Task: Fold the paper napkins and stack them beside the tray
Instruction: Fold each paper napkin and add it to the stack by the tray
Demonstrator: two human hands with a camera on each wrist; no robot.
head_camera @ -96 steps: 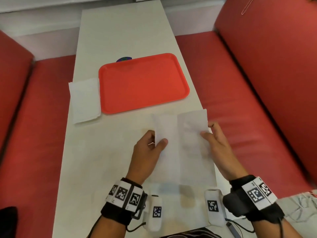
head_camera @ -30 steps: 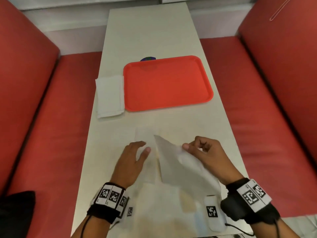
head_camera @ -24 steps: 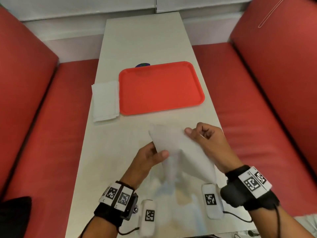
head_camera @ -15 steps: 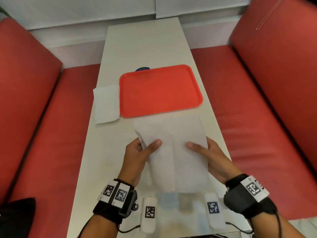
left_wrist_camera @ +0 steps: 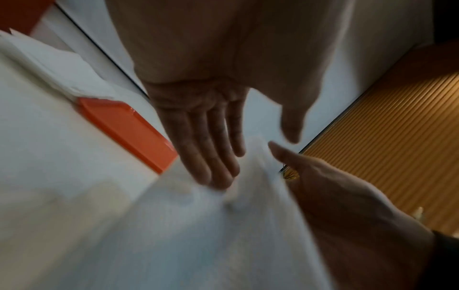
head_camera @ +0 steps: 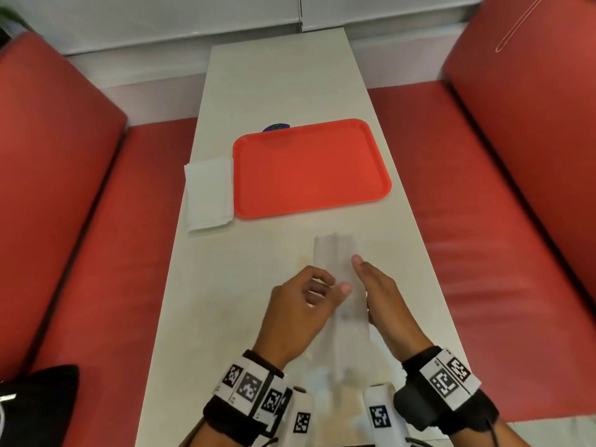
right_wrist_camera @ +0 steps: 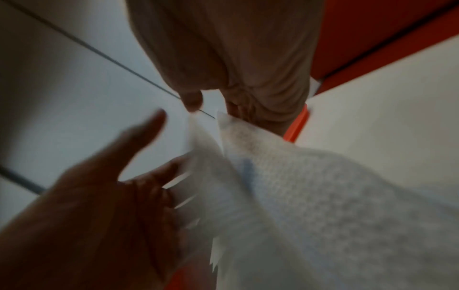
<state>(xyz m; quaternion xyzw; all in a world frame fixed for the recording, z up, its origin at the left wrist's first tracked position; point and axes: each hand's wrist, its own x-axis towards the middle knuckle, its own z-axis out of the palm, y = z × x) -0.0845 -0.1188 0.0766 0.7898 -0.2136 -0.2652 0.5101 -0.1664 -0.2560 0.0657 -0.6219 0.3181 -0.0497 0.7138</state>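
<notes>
Paper napkin (head_camera: 335, 253) (one, blurred) between two straight-fingered hands; one orange tray (head_camera: 311, 169).

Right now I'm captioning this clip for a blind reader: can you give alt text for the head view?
Two hands fold a white napkin on a pale table: the left hand curls at one side, the right hand stands edge-on along the other. Beyond them lies an orange tray with a stack of folded napkins at its left; red benches flank the table.

Orange tray (head_camera: 311, 169), white napkins (head_camera: 209, 193)
</notes>
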